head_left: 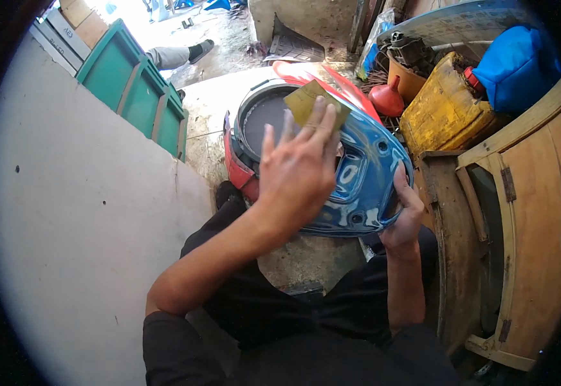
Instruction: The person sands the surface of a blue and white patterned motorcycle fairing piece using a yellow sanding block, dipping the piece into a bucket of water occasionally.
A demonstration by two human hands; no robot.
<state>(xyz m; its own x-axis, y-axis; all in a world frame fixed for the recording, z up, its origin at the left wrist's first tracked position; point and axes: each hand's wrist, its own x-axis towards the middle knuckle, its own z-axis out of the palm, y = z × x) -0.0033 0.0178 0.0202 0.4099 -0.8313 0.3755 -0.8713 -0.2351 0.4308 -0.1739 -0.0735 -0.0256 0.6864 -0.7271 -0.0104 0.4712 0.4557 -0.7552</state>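
Observation:
My left hand reaches across the middle, slightly blurred, with its fingers on a square yellow-olive sheet that looks like sandpaper. The sheet lies over the upper left edge of a glossy blue moulded panel, which has round holes and a recessed centre. At the panel's right end, my right hand grips the rim, thumb on top and the other fingers partly hidden underneath. The panel is held above my lap, overlapping a round dark tub of greyish liquid.
Red curved panels surround the tub. To the right are a red funnel, a yellow jerrycan, a blue bag and a wooden cabinet. A white wall and green panelled piece flank the left. Another person's leg shows beyond.

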